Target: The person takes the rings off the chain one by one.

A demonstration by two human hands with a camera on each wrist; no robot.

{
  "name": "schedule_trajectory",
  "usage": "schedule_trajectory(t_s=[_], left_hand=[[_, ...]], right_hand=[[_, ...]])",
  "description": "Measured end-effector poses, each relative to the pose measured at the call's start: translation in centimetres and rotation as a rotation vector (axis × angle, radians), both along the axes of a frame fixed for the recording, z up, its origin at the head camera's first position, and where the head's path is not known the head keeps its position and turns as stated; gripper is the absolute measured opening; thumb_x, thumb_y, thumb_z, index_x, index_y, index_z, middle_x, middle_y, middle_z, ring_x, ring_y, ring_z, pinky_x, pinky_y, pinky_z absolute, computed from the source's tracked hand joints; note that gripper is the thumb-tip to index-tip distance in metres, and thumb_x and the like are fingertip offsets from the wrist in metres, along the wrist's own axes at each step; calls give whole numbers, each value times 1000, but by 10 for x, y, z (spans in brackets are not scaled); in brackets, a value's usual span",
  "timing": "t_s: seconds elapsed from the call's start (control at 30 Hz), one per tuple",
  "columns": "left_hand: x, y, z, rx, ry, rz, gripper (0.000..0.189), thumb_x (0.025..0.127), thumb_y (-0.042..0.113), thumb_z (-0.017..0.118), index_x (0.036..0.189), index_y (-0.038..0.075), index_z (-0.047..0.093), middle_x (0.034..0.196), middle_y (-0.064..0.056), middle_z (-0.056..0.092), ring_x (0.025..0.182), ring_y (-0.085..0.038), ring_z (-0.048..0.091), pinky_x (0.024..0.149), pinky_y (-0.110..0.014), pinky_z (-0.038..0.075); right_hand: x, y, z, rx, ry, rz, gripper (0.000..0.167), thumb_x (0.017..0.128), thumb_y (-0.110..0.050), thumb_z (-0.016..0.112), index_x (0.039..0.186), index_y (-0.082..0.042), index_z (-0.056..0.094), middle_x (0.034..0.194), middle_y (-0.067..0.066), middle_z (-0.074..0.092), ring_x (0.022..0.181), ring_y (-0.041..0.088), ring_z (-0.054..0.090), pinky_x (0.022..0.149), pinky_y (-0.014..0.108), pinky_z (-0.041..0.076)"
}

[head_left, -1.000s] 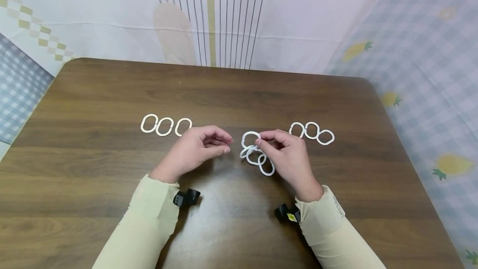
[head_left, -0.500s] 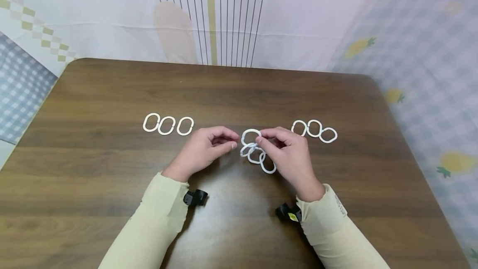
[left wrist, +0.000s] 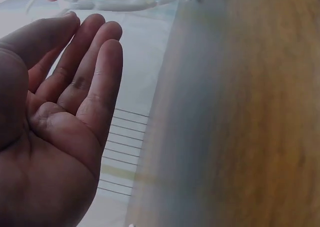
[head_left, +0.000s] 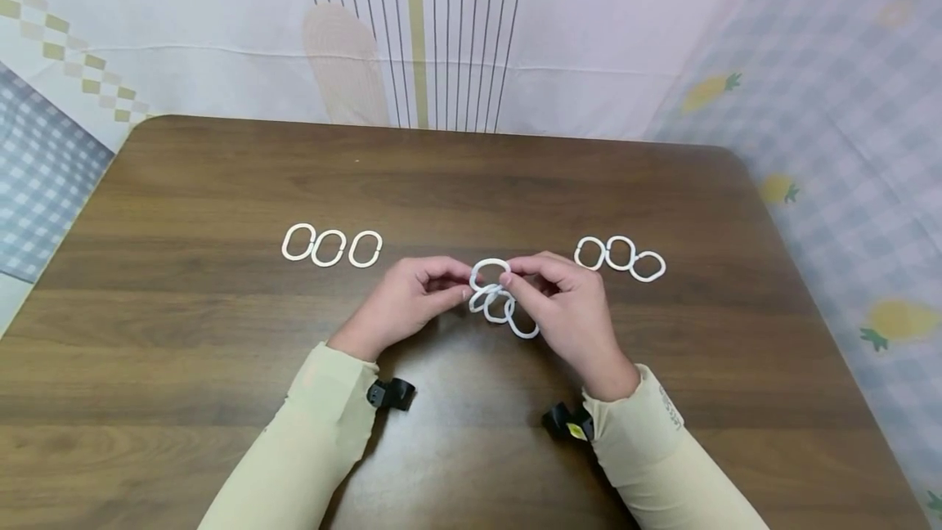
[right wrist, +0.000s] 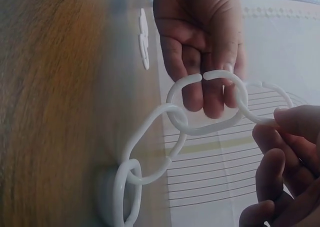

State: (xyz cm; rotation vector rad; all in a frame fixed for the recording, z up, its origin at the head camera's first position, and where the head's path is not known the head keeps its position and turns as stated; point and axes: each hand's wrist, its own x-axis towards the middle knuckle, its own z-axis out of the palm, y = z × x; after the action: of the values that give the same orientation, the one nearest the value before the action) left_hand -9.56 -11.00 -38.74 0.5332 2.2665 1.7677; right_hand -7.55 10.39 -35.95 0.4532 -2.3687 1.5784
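Several white plastic links, oval with a small split, hang joined as a short chain (head_left: 489, 262) over the middle of the table. My right hand (head_left: 570, 301) pinches the uppermost link between thumb and index finger; the right wrist view shows this grip from the side, with a split link (right wrist: 210, 130) joined to the held one. Opposite, my left hand (head_left: 401, 301) has its fingertips at the left side of the upper link. Its fingers look nearly straight in the left wrist view, close below the chain (left wrist: 115, 6). Whether they touch it is hard to see.
Three loose white links (head_left: 328, 231) lie in a row on the brown wooden table (head_left: 471, 186) at left. Another three links (head_left: 621, 238) lie at right, just beyond my right hand. Patterned cloth (head_left: 589, 39) hangs behind the table's far edge.
My left hand has moved right until its fingertips reach the upper link. The right hand stays nearly in place with the chain, which has shifted slightly left.
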Motion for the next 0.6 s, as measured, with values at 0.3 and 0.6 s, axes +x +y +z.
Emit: schedule_trajectory(t_s=[0.3,0.6], left_hand=[[2,5,0,25,74,-37,19,92,0,69,109,2,75,107,-7,74,97,-14,68,87,-28,55],[4,4,1,-25,147,-77,21,97,3,65,115,6,75,110,-3,74,102,-13,66,92,-28,52]], right_hand=[[2,-1,0,-51,3,74,8,86,-2,78,92,-6,79,87,3,74,69,10,59,61,19,48],[1,-1,-1,-68,-3,144,10,88,-4,76,96,-9,79,92,-1,75,79,12,65,65,22,51]])
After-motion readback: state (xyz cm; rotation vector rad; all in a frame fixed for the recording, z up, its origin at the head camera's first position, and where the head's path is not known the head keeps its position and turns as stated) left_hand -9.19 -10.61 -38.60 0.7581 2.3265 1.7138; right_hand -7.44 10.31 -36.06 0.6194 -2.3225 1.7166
